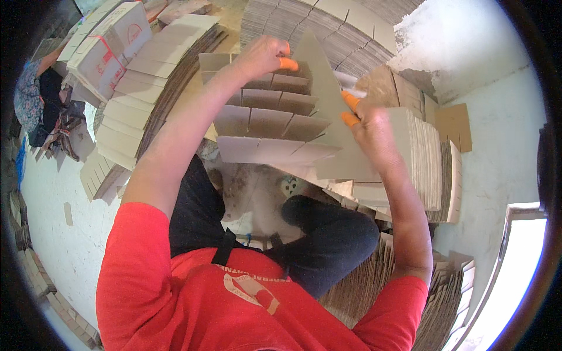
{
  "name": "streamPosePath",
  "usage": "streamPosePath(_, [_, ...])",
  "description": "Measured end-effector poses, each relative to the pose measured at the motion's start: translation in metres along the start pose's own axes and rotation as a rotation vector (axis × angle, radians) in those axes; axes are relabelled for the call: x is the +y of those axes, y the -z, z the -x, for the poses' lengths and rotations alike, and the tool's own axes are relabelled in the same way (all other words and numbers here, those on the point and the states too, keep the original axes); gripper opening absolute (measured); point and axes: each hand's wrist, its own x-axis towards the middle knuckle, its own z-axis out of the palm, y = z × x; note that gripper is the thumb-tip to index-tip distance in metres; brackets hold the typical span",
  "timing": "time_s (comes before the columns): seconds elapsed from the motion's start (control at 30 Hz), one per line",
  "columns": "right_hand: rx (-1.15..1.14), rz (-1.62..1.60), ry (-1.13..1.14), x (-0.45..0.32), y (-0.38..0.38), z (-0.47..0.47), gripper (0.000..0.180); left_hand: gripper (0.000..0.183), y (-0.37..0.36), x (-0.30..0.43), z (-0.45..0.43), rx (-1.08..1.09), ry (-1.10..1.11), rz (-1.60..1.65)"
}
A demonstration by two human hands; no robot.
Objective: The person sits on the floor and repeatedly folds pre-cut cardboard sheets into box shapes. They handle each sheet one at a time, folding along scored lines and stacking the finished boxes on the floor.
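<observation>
Orange finger covers are on fingertips of both my hands. At the right edge of a large, tilted cardboard sheet (329,127), the fingers of my right hand (373,129) are closed on the board. My left hand (263,55) is near the sheet's far corner, above the far end of several slotted cardboard strips (268,120). Whether its fingers grip anything is not clear. The strips stand on edge in spaced rows, roughly parallel, with their right ends against or close to the sheet.
Behind the strips rises a tall stack of slotted cardboard (316,30). More stacked cardboard (421,158) is beside my right forearm. On the left are a fanned row of slotted boards (145,79) and a taped white carton (109,52). Another person (35,96) is at far left.
</observation>
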Motion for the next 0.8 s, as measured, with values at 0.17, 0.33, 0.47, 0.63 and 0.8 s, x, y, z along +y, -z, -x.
streamPosePath(0.17, [0.022,-0.017,-0.005,0.006,-0.004,0.001,0.041,0.024,-0.011,-0.020,-0.010,-0.293,0.176,-0.133])
streamPosePath(0.33, [0.010,0.076,0.018,0.001,-0.003,0.003,0.035,0.012,-0.014,-0.005,0.001,-0.229,0.154,-0.172])
streamPosePath(0.47, [-0.065,0.115,-0.028,0.000,-0.008,-0.012,0.028,0.007,-0.022,-0.014,0.005,-0.104,0.110,-0.188])
streamPosePath(0.63, [-0.020,0.067,-0.003,0.002,-0.003,-0.012,0.019,0.011,-0.014,-0.006,0.006,-0.156,0.157,-0.208])
streamPosePath(0.8, [-0.291,0.172,-0.109,0.018,-0.034,0.001,0.015,0.011,-0.006,0.005,0.011,-0.140,0.158,-0.069])
